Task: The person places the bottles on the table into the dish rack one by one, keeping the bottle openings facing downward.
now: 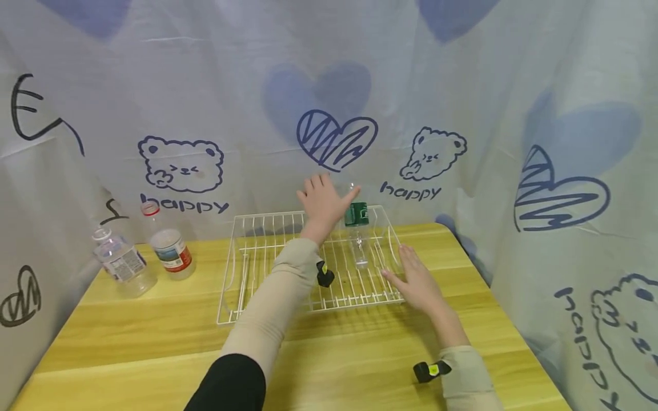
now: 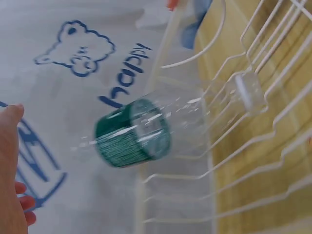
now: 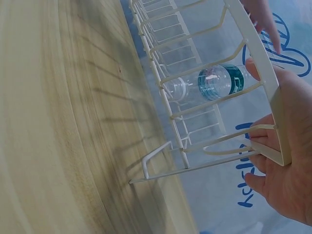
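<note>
A clear plastic bottle [image 1: 358, 228] with a green label stands inside the white wire dish rack [image 1: 329, 308]. Its lower end, whitish in the right wrist view, meets the rack's wires. My left hand [image 1: 322, 205] is raised over the rack's back side with fingers spread, and a gap separates it from the bottle [image 2: 134, 131] in the left wrist view. At the rack's right end, my right hand [image 3: 292, 141] grips the frame, thumb on the inner side and fingers round the outer side.
Two more clear bottles stand on the wooden table left of the rack: one with a white-purple label [image 1: 125, 264], another with a red cap and red-blue label [image 1: 172, 251]. A printed curtain [image 1: 247, 103] hangs behind the table and along its sides.
</note>
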The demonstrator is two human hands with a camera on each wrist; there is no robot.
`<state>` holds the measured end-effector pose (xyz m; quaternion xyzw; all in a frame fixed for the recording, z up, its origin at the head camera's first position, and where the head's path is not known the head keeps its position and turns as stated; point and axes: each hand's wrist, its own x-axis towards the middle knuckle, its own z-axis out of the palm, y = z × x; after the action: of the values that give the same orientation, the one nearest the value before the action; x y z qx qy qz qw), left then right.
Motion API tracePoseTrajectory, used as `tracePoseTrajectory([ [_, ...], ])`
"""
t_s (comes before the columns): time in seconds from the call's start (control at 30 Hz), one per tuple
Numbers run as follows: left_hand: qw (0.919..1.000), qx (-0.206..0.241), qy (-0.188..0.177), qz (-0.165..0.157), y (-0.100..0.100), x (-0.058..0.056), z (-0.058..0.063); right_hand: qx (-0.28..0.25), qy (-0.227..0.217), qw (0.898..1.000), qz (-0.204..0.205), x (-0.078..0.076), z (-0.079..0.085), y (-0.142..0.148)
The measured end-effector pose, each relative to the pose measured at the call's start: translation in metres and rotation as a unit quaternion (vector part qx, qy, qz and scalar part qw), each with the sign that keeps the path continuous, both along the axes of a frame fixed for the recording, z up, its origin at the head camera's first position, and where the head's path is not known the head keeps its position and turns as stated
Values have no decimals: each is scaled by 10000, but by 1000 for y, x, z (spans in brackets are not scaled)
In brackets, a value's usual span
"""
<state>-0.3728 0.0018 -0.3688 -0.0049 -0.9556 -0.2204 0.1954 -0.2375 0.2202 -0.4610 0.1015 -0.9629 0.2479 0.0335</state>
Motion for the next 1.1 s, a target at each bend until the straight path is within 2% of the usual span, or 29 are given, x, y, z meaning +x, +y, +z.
tracePoseTrajectory([
  [0.2,9995,-36,229,-210,-28,27,21,119,-27,9999,2,0,2,0],
  [0.37,9971,-451,482,-367,-57,50,29,136,-85,9999,0,1,3,1],
  [0.53,9919,-941,713,-467,-87,68,29,164,-185,9997,4,0,3,0],
  [0.7,9877,-1128,904,-601,-117,85,30,164,-248,9996,16,-1,3,0],
  [0.93,9782,-1093,1629,-675,-160,107,28,190,-253,9995,-2,-3,4,1],
  [1.1,9752,-980,1913,-519,-191,126,21,192,-296,9994,-5,-2,3,0],
])
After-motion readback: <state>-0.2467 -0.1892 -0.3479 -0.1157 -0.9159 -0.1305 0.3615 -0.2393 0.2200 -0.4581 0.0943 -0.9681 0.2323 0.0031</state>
